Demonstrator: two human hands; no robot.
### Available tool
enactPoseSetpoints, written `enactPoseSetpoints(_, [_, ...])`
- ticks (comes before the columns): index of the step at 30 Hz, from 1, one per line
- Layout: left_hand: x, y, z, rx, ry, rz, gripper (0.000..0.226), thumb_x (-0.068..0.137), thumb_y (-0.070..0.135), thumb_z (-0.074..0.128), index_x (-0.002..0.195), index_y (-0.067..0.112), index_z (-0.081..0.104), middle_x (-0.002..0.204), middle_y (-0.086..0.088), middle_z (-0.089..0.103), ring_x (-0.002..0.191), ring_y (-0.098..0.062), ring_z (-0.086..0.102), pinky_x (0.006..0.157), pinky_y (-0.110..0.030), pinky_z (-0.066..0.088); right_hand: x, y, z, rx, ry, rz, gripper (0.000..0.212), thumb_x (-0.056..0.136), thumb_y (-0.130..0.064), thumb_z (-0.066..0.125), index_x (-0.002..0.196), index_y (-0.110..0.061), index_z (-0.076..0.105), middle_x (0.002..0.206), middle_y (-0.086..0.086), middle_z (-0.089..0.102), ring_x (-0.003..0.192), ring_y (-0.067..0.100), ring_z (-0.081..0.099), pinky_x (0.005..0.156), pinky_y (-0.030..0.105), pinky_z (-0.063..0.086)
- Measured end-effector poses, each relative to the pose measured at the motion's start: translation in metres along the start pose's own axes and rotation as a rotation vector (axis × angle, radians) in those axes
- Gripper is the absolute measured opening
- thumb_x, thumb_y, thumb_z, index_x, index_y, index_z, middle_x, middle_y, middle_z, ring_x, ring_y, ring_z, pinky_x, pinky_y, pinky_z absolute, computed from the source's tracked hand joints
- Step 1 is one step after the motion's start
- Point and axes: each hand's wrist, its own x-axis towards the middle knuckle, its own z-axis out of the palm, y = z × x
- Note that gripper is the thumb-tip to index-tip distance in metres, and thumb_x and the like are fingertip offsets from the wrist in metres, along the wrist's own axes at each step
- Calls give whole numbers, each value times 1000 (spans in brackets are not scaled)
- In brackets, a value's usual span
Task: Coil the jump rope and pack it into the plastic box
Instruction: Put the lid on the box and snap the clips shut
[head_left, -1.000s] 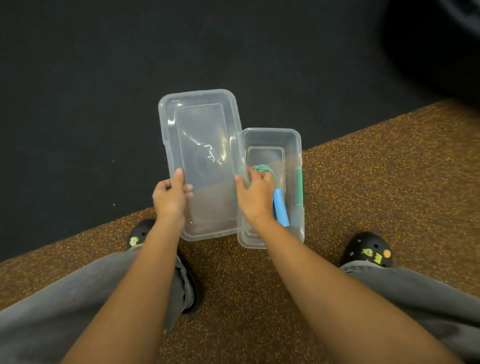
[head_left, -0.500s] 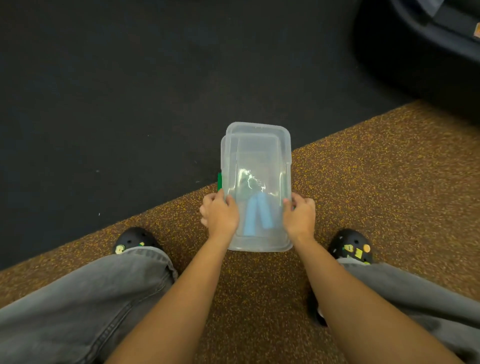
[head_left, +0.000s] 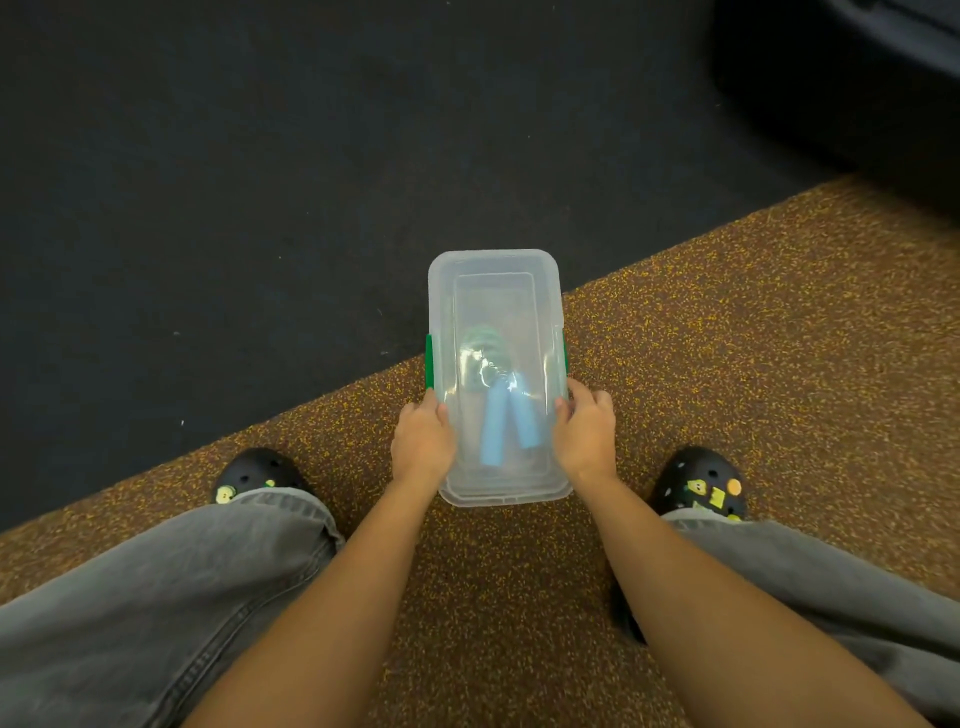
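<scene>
The plastic box (head_left: 496, 291) sits on the floor between the person's feet, straddling the seam where the dark, fine-napped carpet (head_left: 260, 182) meets the brown, yellow-flecked flooring (head_left: 727, 338); its far end lies over the dark side, its near end over the brown. The lid (head_left: 493, 270) is on top, and both hands flank the near half: the left hand (head_left: 422, 441) against the left long side, the right hand (head_left: 584, 434) against the right. The fingers curl over the lid's rim, thumbs on top — a hold that reads as pressing the lid down square onto the box, one hand per side so it seats evenly. The hands are apart, each closed on the lidded box's edge.

Inside, seen through the cloudy lid, the jump rope (head_left: 485, 345) lies coiled as a green bundle toward the middle, with its two pale blue handles (head_left: 506, 421) side by side pointing toward the near end. The rope looks braided, though glare on the lid blurs it, so I would not swear to that.

The box is thin, translucent, rounded at the corners, with a raised panel in the lid. Green latches (head_left: 429, 361) sit midway on the long sides — they appear not yet snapped up, which would be the step left.
</scene>
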Motion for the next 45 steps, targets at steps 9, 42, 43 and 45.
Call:
enactPoseSetpoints(9, [10,-4,-2,-96,64,22,34,96,25,37,116,11,61,112,-16,60,94,-29,58,81,-36,46,8,0,3,10,19,-18,40,95,-15,41,135,-8,42,121,18,45,108,32,49,99,35,36])
enactPoseSetpoints(42, [65,53,-6,798,-153,449,137,59,72,63,139,3,-25,149,-22,-31,137,-37,-28,112,-48,-13,107,-67,13,-691,-44,-507,83,88,-60,26,146,-9,-3,157,12,-9,144,27,-12,116,46,-9])
enactPoseSetpoints(43, [66,53,-5,818,-156,447,138,59,72,63,139,3,-25,148,-22,-32,137,-37,-28,112,-48,-13,108,-67,15,-670,-50,-507,83,88,-59,28,146,-8,-3,157,12,-10,144,28,-13,116,45,-7])
enactPoseSetpoints(45, [67,53,-3,828,-157,445,139,58,72,64,138,3,-27,148,-22,-32,137,-37,-27,112,-49,-12,109,-68,16,-632,-56,-499,83,88,-58,30,146,-8,-3,157,13,-11,144,28,-13,117,45,-4])
